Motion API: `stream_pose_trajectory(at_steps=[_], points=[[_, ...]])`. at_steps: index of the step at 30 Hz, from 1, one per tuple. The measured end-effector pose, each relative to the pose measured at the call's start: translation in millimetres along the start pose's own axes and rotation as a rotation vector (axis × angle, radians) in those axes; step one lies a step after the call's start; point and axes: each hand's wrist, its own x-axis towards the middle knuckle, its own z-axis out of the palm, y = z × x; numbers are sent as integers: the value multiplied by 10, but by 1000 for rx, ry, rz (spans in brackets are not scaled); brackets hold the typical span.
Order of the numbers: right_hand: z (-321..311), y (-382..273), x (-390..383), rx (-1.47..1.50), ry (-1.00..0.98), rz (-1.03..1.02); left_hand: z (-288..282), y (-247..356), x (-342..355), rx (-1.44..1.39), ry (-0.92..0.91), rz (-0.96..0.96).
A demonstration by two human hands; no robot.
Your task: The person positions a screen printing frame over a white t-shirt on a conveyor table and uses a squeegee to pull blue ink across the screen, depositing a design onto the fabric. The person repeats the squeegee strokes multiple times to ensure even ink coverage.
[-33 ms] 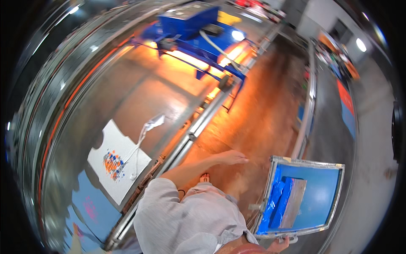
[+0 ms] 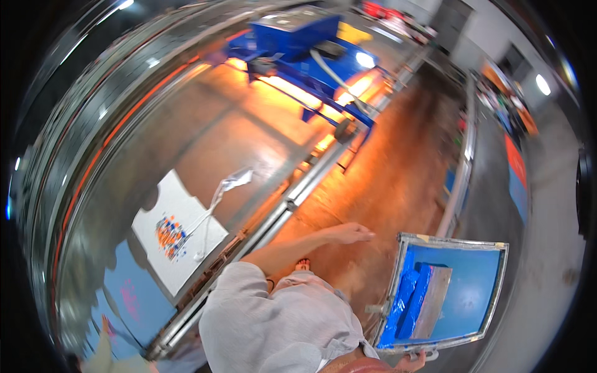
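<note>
My left hand (image 2: 353, 234) hangs in mid-air over the floor with loosely bent, empty fingers. At the lower right, my right hand (image 2: 413, 361) grips the bottom edge of a metal-framed printing screen (image 2: 472, 286), partly hidden beneath it. Thick blue ink (image 2: 405, 292) lies inside the screen along a long bar with a pale face (image 2: 433, 298). To my left, a white garment piece (image 2: 199, 248) with an orange and blue speckled print (image 2: 171, 236) lies flat on the long table. Light blue pieces (image 2: 137, 292) with faint pink prints lie beside it.
A blue machine (image 2: 292, 31) with glowing orange heaters straddles the left table. A narrow aisle (image 2: 404, 155) runs between metal rails (image 2: 466, 168) and a second table (image 2: 488, 180) on the right. Another person's hand (image 2: 107, 329) shows at the lower left. Piled items (image 2: 510, 105) stand far right.
The machine and far surroundings sit slightly further right and lower in the picture. My left hand appears a little further right, its fingers slightly more bent. My right hand still grips the screen.
</note>
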Motion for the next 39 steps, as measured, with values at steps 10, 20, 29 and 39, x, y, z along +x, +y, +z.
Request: stream_pose_trajectory(at_steps=[10, 20, 29, 39], points=[[3798, -2739, 1339, 182, -715, 22, -960, 546, -403, -972, 537, 355], [6562, -3889, 1943, 162, -1552, -107, -528, 802, -800, -819, 1209, 680], [8217, -4142, 1904, 102, -2069, -26, 401, 906, -151, -987, 1728, 735], [8749, -3949, 1595, 8, -2425, -78, 1364, 1145, 141, -919, 2022, 749]])
